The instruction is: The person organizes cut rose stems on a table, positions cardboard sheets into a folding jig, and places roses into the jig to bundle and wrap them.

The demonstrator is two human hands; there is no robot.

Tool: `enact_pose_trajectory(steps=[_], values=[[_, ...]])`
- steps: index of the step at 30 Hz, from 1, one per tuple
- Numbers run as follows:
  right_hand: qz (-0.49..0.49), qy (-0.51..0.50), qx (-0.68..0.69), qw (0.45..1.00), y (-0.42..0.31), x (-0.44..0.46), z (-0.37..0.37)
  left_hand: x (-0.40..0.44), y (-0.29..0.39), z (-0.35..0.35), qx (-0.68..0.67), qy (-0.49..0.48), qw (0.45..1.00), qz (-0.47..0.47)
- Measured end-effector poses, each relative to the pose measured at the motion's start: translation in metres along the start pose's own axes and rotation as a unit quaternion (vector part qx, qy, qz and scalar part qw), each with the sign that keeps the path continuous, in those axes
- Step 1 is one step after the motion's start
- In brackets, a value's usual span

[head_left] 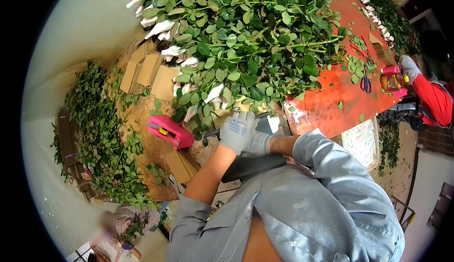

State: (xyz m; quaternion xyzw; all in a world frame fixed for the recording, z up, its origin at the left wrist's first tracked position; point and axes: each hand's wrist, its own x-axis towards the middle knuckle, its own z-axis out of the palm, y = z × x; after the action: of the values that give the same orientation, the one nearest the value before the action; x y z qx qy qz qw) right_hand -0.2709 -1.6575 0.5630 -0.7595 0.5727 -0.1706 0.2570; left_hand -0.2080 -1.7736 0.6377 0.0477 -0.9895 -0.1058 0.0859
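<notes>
My left hand (238, 132), in a pale work glove with printing on its back, is closed with its fingers curled away from me. What it grips, if anything, is hidden. My right hand (259, 143), gloved as well, lies against it, partly covered; its fingers do not show. Both hands are close to my body, at the near edge of a big pile of leafy flower stems (255, 39) with white-wrapped heads (214, 93). A pink stapler-like tool (171, 132) with a yellow-and-black part lies left of my left hand. Below the hands is a dark flat surface (253, 166).
Cardboard pieces (150, 69) are stacked at left, with more cardboard (182, 166) nearer me. Blue-handled scissors (365, 84) lie on the red tabletop (326, 103). Leafy stems (92, 115) fill the left side. A red-sleeved person (432, 98) works at right; another person (135, 224) is lower left.
</notes>
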Motion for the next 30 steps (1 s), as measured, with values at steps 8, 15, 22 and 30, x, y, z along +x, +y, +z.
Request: enact_pose_trajectory(steps=[8,15,22,30], values=[[-0.059,0.078,-0.143,0.985,0.014,-0.007,0.039,-0.049,-0.056,-0.037,0.016,-0.154,0.982,-0.112],[0.047,-0.012,0.013,0.999,0.012,-0.011,0.047,0.007,0.036,-0.008,-0.025,-0.039,0.999,0.024],[0.017,-0.03,-0.068,0.997,0.01,-0.005,0.04,-0.01,0.012,-0.022,-0.056,-0.088,0.992,-0.077],[-0.049,0.049,-0.154,0.986,0.003,0.0,0.028,-0.056,-0.039,-0.032,-0.004,-0.075,0.982,-0.174]])
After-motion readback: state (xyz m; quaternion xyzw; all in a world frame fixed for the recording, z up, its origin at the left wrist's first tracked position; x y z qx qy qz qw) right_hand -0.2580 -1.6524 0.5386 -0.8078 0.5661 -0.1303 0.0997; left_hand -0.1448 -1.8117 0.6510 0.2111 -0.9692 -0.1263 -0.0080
